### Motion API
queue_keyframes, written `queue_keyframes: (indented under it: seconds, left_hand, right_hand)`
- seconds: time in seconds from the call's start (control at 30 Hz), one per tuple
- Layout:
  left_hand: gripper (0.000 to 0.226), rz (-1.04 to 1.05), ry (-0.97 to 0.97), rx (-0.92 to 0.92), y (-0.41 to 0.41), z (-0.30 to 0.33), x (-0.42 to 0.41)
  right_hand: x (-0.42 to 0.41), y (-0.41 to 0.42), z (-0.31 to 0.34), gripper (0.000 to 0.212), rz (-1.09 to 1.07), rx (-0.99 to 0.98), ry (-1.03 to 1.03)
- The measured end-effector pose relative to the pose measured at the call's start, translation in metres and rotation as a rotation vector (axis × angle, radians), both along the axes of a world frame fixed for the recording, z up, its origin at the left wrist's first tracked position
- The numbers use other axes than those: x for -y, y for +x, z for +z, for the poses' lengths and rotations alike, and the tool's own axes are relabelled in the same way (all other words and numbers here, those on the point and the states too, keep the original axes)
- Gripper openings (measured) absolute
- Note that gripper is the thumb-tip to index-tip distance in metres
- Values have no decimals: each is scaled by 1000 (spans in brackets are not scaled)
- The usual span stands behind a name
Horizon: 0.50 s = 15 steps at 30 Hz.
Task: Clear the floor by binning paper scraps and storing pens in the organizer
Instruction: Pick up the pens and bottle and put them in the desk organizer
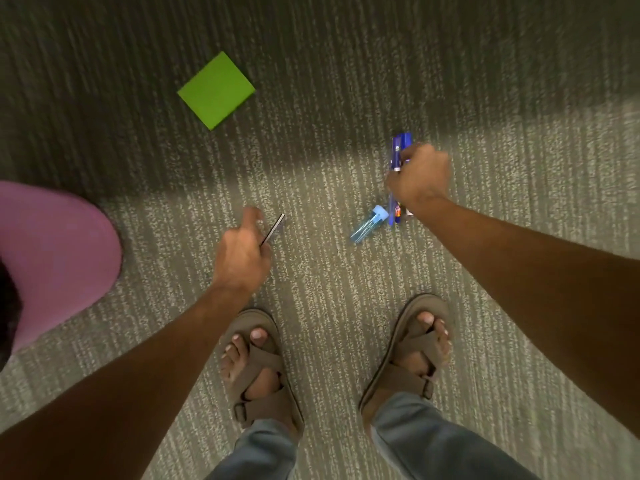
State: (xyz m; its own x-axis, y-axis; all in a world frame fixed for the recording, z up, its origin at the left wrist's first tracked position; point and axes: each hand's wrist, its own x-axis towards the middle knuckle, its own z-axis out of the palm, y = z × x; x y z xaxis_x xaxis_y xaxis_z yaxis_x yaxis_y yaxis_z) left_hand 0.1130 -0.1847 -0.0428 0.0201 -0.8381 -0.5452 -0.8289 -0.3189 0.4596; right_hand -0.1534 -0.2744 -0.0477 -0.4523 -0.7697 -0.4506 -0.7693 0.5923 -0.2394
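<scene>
My right hand point(419, 176) is closed around a bunch of blue pens point(399, 152); their ends stick out above and below my fist. Just left of that hand, a small clear blue tube with a light blue cap point(369, 225) lies on the carpet. My left hand point(242, 252) pinches a thin dark stick-like item point(273, 228), which may be a pen or pencil, angled up to the right. A green square of paper point(216, 90) lies flat on the carpet, far ahead and to the left.
A pink rounded object point(52, 258) fills the left edge, its kind unclear. My two feet in brown sandals point(263, 372) point(412, 351) stand on the grey striped carpet point(329, 271) below the hands. The far carpet lies in shadow.
</scene>
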Motion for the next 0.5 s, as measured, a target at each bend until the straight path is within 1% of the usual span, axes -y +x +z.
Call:
queue_keyframes:
  seconds: [0.1,0.2,0.27,0.4,0.5]
  left_hand:
    - [68,40,-32,-104,3,25,6]
    - [76,24,-1,-192,0,69,16]
    - [82,2,37,-241,-7,106,23]
    - [92,-21,52,-343,-23,190,46]
    - [93,-65,33,-371,-38,266,56]
  right_hand:
    - [-1,-5,29,28,-152,221,-45]
    - [-7,-8,75,29,-358,451,-37]
    - [-15,-9,111,26,-451,593,0]
    - [-26,-15,197,31,-515,897,76]
    - [-27,-25,275,34,-527,1062,111]
